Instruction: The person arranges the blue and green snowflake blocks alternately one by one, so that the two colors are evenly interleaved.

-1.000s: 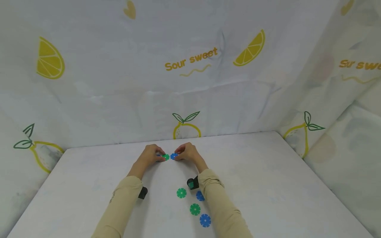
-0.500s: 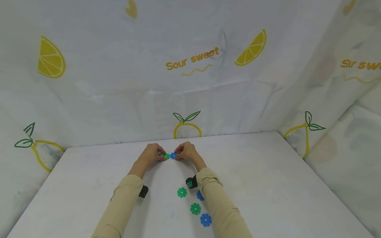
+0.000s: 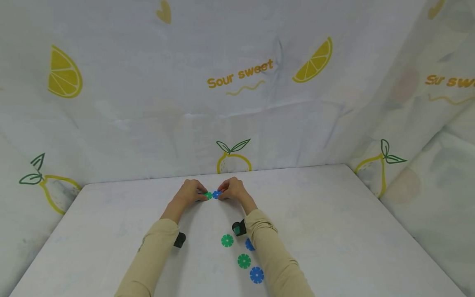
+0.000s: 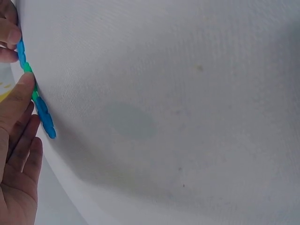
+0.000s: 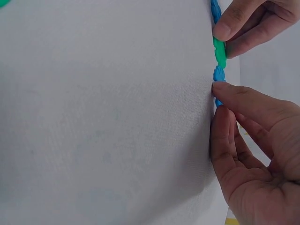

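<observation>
My left hand (image 3: 189,192) pinches a green notched plastic disc (image 3: 209,195) near the table's far edge. Joined to that disc is a blue one (image 4: 45,117), which sticks out below the left thumb in the left wrist view. Facing it, my right hand (image 3: 233,190) pinches another blue notched disc (image 5: 218,74) between thumb and fingers. The rims of the green disc and this blue disc meet or nearly meet; whether their slots interlock I cannot tell. Fingers hide part of each held disc.
Loose on the white table (image 3: 319,222) lie green discs (image 3: 227,240) (image 3: 243,260) and blue discs (image 3: 257,275) (image 3: 250,244), the last partly behind the right sleeve. A lemon-printed cloth (image 3: 178,136) rises behind the table. Black wrist cameras (image 3: 238,228) hang under both sleeves.
The green disc and the right hand's blue disc have drawn slightly closer, closing most of the small gap between them. Both hands keep their pinch; the loose discs stay put.
</observation>
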`<state>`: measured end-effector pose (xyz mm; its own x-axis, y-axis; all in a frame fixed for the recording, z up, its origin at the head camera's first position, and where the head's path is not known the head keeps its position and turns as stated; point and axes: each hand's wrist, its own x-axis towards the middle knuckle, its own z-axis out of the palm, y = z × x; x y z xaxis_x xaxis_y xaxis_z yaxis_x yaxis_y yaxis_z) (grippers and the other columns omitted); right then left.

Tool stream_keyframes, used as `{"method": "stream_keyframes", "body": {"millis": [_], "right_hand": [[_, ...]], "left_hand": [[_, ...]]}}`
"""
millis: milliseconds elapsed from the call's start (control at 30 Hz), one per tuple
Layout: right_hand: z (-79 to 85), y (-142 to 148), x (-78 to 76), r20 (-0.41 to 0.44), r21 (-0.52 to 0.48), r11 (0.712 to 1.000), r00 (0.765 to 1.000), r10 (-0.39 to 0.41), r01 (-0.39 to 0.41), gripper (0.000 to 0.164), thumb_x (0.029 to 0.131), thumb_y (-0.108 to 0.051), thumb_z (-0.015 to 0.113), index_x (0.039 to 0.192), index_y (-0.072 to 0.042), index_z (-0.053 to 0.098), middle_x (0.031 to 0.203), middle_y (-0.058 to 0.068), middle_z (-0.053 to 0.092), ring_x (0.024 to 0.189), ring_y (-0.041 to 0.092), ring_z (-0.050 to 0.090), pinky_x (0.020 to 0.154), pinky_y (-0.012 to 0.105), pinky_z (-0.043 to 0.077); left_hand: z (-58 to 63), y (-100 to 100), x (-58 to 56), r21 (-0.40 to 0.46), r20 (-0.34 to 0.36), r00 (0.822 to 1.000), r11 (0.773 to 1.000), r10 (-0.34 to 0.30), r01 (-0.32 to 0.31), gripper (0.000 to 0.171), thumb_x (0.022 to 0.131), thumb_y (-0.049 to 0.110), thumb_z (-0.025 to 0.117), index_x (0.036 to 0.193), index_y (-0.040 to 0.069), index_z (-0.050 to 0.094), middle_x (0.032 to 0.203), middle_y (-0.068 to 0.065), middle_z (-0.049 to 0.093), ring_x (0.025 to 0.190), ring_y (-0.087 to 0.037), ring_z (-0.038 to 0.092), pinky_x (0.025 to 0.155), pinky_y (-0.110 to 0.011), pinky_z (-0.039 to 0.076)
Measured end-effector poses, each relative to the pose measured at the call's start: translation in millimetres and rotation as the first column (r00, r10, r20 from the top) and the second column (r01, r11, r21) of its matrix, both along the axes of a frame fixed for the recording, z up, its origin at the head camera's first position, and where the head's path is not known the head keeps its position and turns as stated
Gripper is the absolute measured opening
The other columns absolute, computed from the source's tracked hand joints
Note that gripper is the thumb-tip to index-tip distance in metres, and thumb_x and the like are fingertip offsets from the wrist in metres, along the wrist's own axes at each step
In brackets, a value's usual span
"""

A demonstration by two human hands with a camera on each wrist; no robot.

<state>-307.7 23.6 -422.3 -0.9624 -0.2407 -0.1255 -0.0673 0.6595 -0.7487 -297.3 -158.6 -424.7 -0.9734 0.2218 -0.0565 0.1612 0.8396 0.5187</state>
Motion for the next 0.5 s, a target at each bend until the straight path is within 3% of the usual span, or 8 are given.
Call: {"method": "stream_keyframes", "body": {"millis": [200, 500], "right_hand": [[0.2, 1.4, 0.4, -0.004, 0.014, 1.0, 1.0, 0.015, -0.015, 0.018, 0.075, -0.007, 0.081, 0.092, -0.003, 0.074, 0.078, 0.001, 0.066, 0.071, 0.009, 0.055, 0.065, 0.018, 0.046], [5.2, 10.1, 2.0, 0.035, -0.071, 0.997, 0.999, 0.026, -0.024, 0.024, 0.078, -0.007, 0.078, 0.101, -0.003, 0.073, 0.085, 0.003, 0.068, 0.072, 0.009, 0.058, 0.067, 0.021, 0.051]], "left_hand": [[-0.3, -0.2, 0.6, 0.001, 0.003, 1.0, 1.0, 0.008, -0.008, 0.025, 0.078, 0.012, 0.079, 0.101, 0.003, 0.074, 0.109, -0.012, 0.068, 0.111, -0.03, 0.059, 0.096, -0.042, 0.047], [-0.1, -0.7, -0.1, 0.058, -0.014, 1.0, 0.998, 0.008, -0.007, 0.031, 0.078, 0.016, 0.079, 0.106, 0.004, 0.073, 0.115, -0.014, 0.067, 0.118, -0.033, 0.055, 0.102, -0.046, 0.042]]}}
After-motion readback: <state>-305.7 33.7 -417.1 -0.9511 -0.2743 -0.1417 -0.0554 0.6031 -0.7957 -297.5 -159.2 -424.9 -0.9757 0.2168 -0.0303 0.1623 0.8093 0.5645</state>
